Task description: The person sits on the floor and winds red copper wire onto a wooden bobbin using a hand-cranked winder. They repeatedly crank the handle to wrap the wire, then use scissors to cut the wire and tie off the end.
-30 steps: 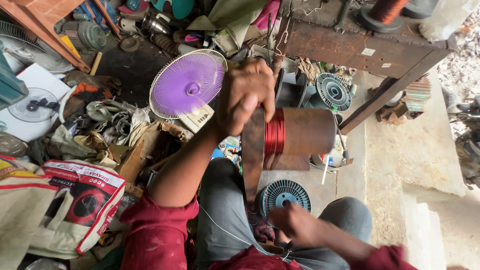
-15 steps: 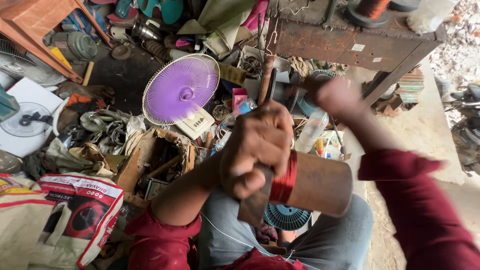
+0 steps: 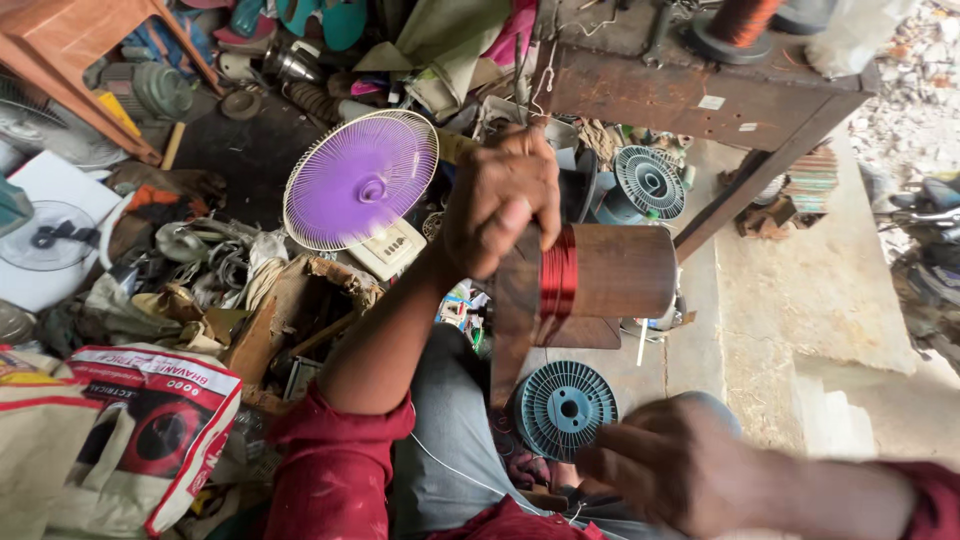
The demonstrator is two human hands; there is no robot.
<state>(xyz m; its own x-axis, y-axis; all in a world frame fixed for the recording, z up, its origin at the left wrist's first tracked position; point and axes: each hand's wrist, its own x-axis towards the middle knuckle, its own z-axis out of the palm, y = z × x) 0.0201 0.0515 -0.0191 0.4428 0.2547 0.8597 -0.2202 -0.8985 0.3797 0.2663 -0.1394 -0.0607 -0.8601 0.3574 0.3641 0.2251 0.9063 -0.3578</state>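
Cylinder (image 3: 610,272) now level in left hand (image 3: 500,205); right hand (image 3: 680,470) dropped low.

A brown cylindrical former (image 3: 620,270) lies horizontally at mid-frame, raised above the floor, its axis running left to right. A narrow band of red wire coil (image 3: 558,272) is wound around its left portion, the turns close-packed and glossy. At the left end sits a flat, dark wooden end plate (image 3: 515,320), set upright and extending downward below the cylinder. The right end of the cylinder is bare and smooth.
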